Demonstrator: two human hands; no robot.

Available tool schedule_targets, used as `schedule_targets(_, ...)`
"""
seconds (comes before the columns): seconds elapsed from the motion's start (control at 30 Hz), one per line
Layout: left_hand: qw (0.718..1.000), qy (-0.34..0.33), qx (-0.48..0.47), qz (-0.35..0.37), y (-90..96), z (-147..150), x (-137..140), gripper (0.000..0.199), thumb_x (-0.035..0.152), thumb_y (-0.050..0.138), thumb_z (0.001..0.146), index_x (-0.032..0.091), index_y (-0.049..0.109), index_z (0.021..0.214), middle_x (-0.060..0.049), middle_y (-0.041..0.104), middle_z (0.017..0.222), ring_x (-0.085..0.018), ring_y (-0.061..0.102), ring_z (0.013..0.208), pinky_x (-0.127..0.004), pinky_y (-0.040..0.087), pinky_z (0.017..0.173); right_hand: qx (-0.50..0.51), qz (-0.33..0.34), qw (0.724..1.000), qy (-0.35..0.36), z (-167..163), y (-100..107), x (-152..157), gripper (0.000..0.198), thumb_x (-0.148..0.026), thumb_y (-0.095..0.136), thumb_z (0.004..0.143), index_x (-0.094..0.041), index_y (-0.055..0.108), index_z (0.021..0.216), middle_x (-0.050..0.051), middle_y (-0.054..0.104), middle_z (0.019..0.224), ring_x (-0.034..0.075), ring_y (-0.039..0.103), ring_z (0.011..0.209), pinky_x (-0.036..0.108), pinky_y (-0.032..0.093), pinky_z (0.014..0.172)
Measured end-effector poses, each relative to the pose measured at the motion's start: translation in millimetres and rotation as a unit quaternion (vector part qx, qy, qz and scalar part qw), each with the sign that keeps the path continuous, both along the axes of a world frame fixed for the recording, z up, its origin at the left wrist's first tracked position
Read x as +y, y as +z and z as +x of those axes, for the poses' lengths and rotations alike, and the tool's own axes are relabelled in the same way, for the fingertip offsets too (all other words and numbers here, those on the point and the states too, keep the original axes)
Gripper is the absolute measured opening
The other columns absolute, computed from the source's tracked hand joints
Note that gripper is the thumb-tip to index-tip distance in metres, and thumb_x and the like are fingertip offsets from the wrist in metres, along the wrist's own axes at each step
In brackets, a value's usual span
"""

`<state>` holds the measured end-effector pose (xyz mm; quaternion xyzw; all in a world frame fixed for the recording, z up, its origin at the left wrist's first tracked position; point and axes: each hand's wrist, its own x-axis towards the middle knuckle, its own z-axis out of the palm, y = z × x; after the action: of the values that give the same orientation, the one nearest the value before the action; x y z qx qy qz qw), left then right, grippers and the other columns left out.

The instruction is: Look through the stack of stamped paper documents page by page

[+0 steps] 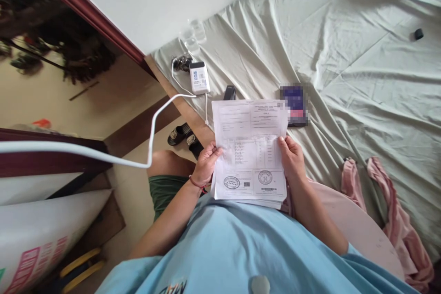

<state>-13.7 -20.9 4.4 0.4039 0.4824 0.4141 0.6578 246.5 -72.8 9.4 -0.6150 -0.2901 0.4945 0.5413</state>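
A small stack of printed paper sheets (243, 147) is held up in front of my lap. The top sheet bears a table of text and two round stamps near its lower edge, and its heading appears upside down. My left hand (207, 161) grips the left edge, thumb on top. At the right edge, my right hand (292, 156) pinches the sheets the same way. Behind the paper's top edge lies a black object (229, 93), partly hidden. A dark device with a blurred screen (294, 104) rests on the bed to the right of the sheets.
Pale sheet (344, 64) covers the bed, with a pink garment (392, 197) on it. A white box-shaped device (200, 78) with cables sits by clear glasses (193, 36). A white cable (153, 133) crosses the left. Sandals (179, 134) lie on the floor near large white sacks (51, 220).
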Motion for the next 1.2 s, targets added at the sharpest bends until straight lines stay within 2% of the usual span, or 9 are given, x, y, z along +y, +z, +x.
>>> schedule_targets(0.13, 1.000, 0.013, -0.001, -0.018, -1.0, 3.4, -0.9, 0.042, 0.055, 0.081, 0.079, 0.020, 0.064, 0.094, -0.002, 0.072, 0.091, -0.019, 0.068, 0.084, -0.031, 0.055, 0.079, -0.017, -0.006, 1.000, -0.010, 2.9, -1.1, 0.4, 0.045, -0.064, 0.062, 0.091, -0.020, 0.066, 0.096, 0.004, 0.070, 0.078, 0.020, 0.063, 0.069, 0.029, 0.048, 0.056)
schedule_targets(0.23, 0.999, 0.021, 0.035, -0.015, 0.0, 3.2, 0.3, 0.044, 0.061, 0.077, 0.082, 0.019, 0.064, 0.087, -0.002, 0.068, 0.084, -0.017, 0.064, 0.078, -0.028, 0.053, 0.073, -0.045, -0.001, 0.999, -0.006, 3.8, -6.4, 0.6, 0.044, -0.064, 0.061, 0.091, -0.021, 0.065, 0.090, 0.002, 0.066, 0.072, 0.020, 0.060, 0.067, 0.028, 0.046, 0.055)
schedule_targets(0.37, 0.997, 0.020, 0.071, 0.008, 1.7, -0.4, 3.3, 0.046, 0.061, 0.077, 0.082, 0.019, 0.060, 0.080, 0.000, 0.061, 0.075, -0.014, 0.057, 0.070, -0.026, 0.048, 0.066, -0.023, 0.013, 1.000, -0.004, 1.8, -10.3, 1.8, 0.038, -0.058, 0.066, 0.090, -0.021, 0.064, 0.097, 0.003, 0.068, 0.079, 0.019, 0.061, 0.071, 0.030, 0.049, 0.061)
schedule_targets(0.47, 0.996, 0.052, 0.072, 0.025, 1.1, -3.0, 5.4, 0.047, 0.062, 0.079, 0.079, 0.019, 0.060, 0.081, 0.001, 0.062, 0.077, -0.014, 0.056, 0.072, -0.026, 0.049, 0.068, -0.021, 0.019, 0.999, -0.025, 0.2, -10.5, 2.6, 0.039, -0.053, 0.072, 0.086, -0.021, 0.063, 0.105, 0.004, 0.070, 0.091, 0.017, 0.062, 0.075, 0.030, 0.050, 0.066)
schedule_targets(0.63, 0.994, 0.106, 0.030, 0.004, -2.1, -4.3, 6.6, 0.050, 0.058, 0.090, 0.067, 0.020, 0.061, 0.081, 0.003, 0.063, 0.076, -0.012, 0.058, 0.070, -0.025, 0.051, 0.069, -0.048, 0.010, 0.999, 0.004, 1.7, -13.4, 1.5, 0.035, -0.051, 0.074, 0.084, -0.021, 0.061, 0.094, -0.001, 0.063, 0.080, 0.014, 0.055, 0.066, 0.027, 0.044, 0.060)
schedule_targets(0.87, 0.992, 0.122, -0.018, -0.021, 3.3, 0.9, 6.2, 0.057, 0.046, 0.096, 0.061, 0.020, 0.047, 0.075, 0.005, 0.065, 0.076, -0.011, 0.058, 0.068, -0.026, 0.052, 0.069, -0.162, -0.007, 0.987, -0.009, 3.0, -10.5, 2.0, 0.031, -0.051, 0.067, 0.086, -0.020, 0.062, 0.090, 0.001, 0.067, 0.077, 0.017, 0.058, 0.068, 0.030, 0.046, 0.066)
schedule_targets(1.03, 0.989, 0.144, 0.005, -0.032, 6.3, 3.1, 8.9, 0.051, 0.051, 0.093, 0.061, 0.018, 0.056, 0.075, 0.005, 0.059, 0.071, -0.010, 0.053, 0.067, -0.022, 0.047, 0.068, -0.247, -0.018, 0.968, -0.036, 7.8, -9.7, 1.7, 0.023, -0.045, 0.059, 0.089, -0.022, 0.061, 0.089, 0.002, 0.065, 0.073, 0.019, 0.058, 0.068, 0.032, 0.044, 0.067)
schedule_targets(1.2, 0.993, 0.095, 0.068, -0.010, 0.8, -2.8, 12.7, 0.042, 0.051, 0.086, 0.068, 0.017, 0.066, 0.083, 0.002, 0.063, 0.077, -0.014, 0.055, 0.075, -0.026, 0.047, 0.075, -0.277, -0.027, 0.960, -0.041, 10.5, -8.7, 0.8, 0.020, -0.043, 0.055, 0.090, -0.023, 0.061, 0.090, 0.003, 0.067, 0.076, 0.021, 0.059, 0.070, 0.034, 0.043, 0.068)
